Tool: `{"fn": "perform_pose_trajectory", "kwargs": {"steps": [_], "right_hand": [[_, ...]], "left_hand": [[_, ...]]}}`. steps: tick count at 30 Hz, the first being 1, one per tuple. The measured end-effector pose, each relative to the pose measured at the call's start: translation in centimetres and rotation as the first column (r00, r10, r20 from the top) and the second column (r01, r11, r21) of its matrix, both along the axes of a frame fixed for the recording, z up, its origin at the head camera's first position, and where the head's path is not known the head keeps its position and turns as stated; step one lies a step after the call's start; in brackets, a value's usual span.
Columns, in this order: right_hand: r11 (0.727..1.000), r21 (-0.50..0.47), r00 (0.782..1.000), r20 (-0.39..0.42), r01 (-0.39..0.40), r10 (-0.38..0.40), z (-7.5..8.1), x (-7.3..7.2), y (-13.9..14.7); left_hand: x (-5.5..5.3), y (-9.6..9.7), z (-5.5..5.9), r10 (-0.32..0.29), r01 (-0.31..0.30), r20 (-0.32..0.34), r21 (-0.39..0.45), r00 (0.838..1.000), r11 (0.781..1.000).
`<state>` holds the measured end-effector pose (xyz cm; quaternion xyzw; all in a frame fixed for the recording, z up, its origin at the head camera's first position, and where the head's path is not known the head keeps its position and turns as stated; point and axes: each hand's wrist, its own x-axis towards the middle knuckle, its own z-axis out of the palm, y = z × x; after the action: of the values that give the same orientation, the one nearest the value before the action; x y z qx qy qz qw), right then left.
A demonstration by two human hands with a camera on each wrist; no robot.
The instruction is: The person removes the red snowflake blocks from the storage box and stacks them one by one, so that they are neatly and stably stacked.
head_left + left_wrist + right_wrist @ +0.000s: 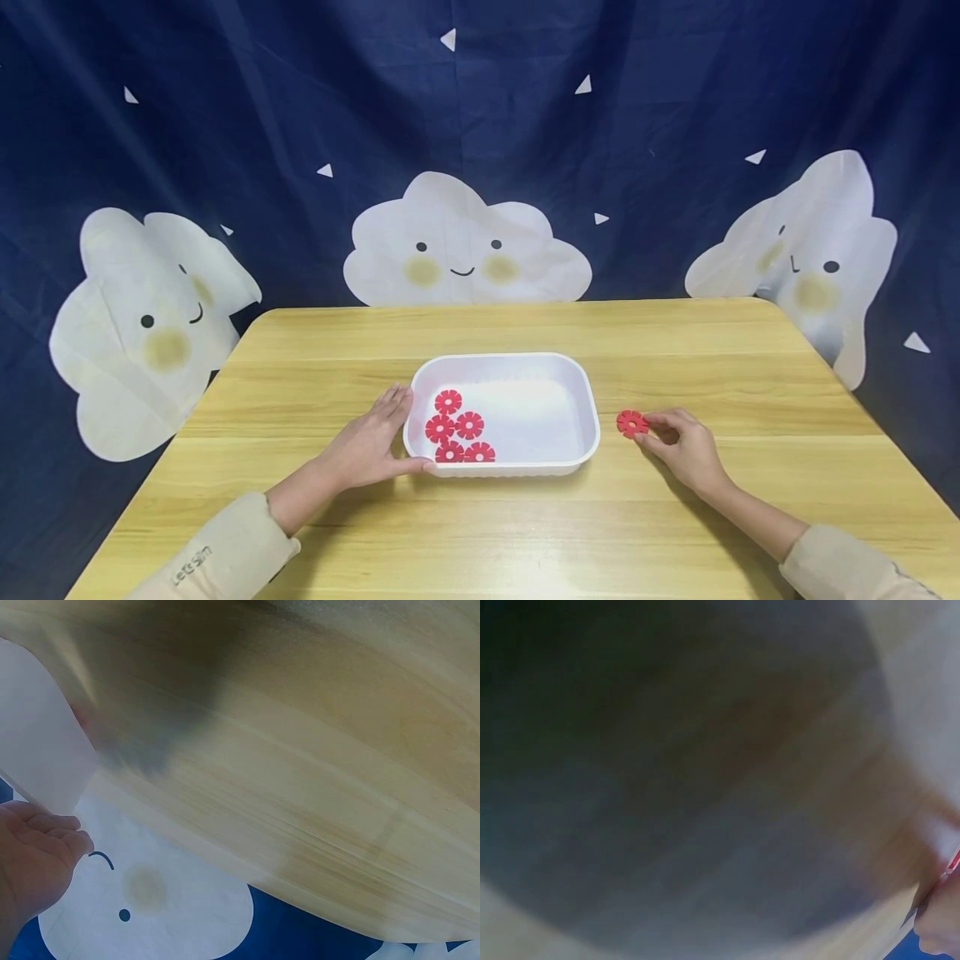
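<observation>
A white plastic tray [517,471] stands on the wooden table, with several red notched discs [469,425] lying flat at its left end. My left hand [367,442] rests on the tray's left end, fingers extended along the side and the thumb at the front left corner. In the left wrist view, the fingers of that hand touch the tray's wall [45,727]. To the right of the tray, my right hand [688,450] pinches one red notched disc [632,414] between thumb and forefinger. Only a sliver of that disc [952,861] shows in the right wrist view.
The wooden table [517,542] has rounded far corners. Behind it hangs a dark blue curtain [517,108] printed with white smiling clouds and small triangles. Shadow and blur cover much of the right wrist view.
</observation>
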<state>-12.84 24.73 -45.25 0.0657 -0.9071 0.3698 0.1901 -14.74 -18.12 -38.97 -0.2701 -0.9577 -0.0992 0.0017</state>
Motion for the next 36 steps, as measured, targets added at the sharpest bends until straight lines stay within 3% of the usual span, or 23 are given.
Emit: {"fn": "perform_pose_trajectory", "kwargs": {"steps": [26, 32, 36], "right_hand": [[1.0, -0.017, 1.0, -0.017, -0.021, 0.021, 0.1, -0.1, 0.0], [0.996, -0.088, 0.993, 0.115, 0.004, 0.006, 1.9, -0.4, 0.4], [0.994, -0.106, 0.996, 0.086, 0.001, 0.008, 3.7, -0.9, 0.3]], "left_hand": [[-0.1, -0.1, 0.1, 0.011, -0.011, 0.009, -0.005, 1.0, 1.0], [-0.1, 0.0, 0.2, 0.007, -0.007, 0.009, 0.002, 1.0, 1.0], [0.0, 0.0, 0.1, 0.001, -0.001, 0.013, 0.019, 1.0, 1.0]]}}
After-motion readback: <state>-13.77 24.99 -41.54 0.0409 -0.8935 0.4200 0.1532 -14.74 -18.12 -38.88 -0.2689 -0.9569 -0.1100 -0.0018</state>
